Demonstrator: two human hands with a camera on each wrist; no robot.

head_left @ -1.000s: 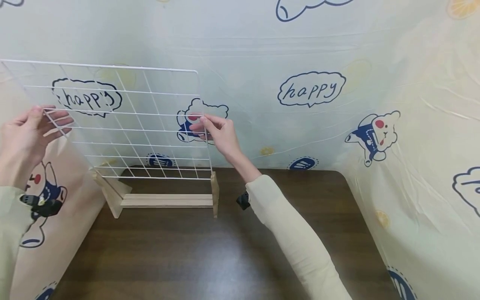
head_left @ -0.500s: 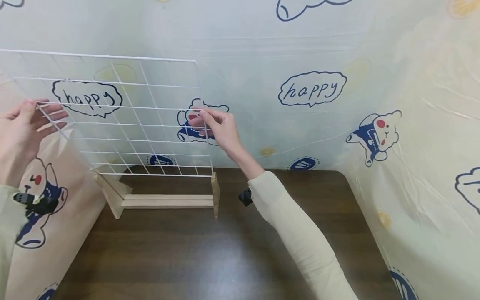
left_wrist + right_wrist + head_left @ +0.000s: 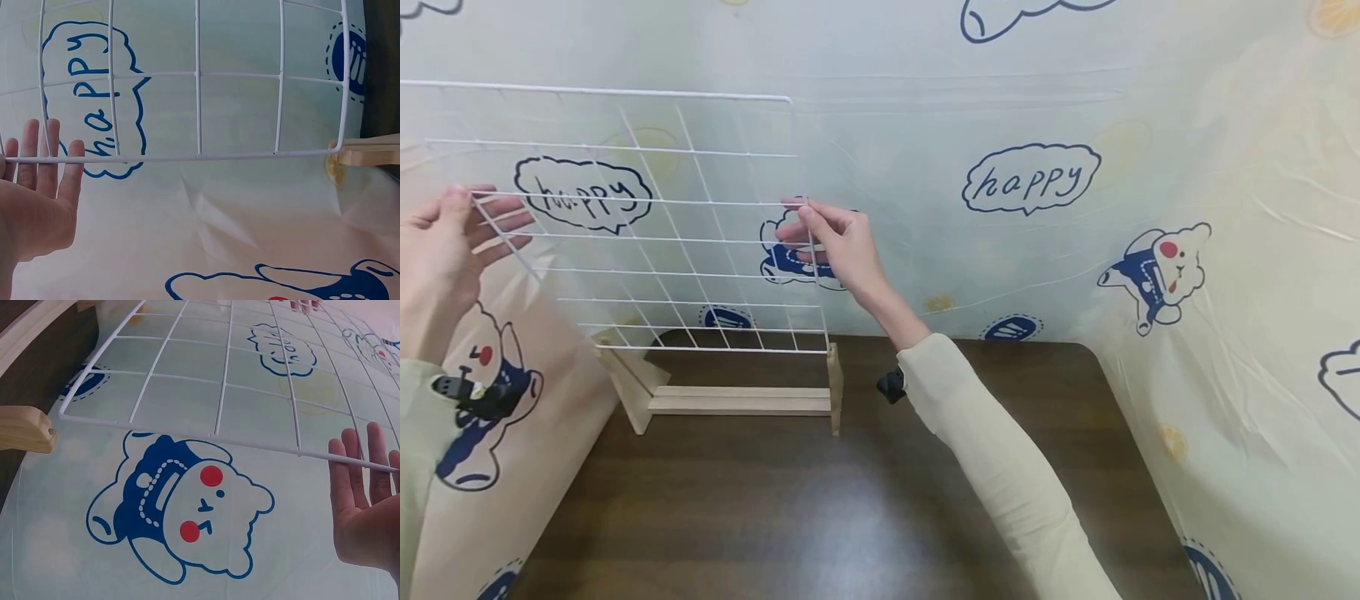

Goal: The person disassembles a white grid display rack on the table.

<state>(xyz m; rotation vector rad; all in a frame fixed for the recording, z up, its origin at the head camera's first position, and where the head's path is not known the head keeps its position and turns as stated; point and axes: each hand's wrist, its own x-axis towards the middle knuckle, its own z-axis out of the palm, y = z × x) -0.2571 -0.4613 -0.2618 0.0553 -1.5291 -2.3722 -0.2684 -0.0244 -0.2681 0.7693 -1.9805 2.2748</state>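
Observation:
A white wire grid (image 3: pixel 703 202) stands nearly upright above a wooden stand (image 3: pixel 741 400), its bottom edge level with the tops of the stand's two side pieces. My left hand (image 3: pixel 445 250) holds the grid's left edge between thumb and fingers, the fingers lying behind the wires. On the opposite edge my right hand (image 3: pixel 846 250) pinches the side wire with thumb and fingertips. In the left wrist view the grid's lower corner is close to a wooden end piece (image 3: pixel 372 152). The right wrist view has the other corner beside a slotted wooden end (image 3: pixel 28 429); contact cannot be told.
The stand rests on a dark brown table (image 3: pixel 820 500), near its back left. A pale sheet (image 3: pixel 910 125) with printed bears and words hangs behind the table and along both sides.
The grid's top edge has risen and the grid has tipped more upright, its bottom edge staying near the stand. Both hands have moved up a little with it, still holding its sides.

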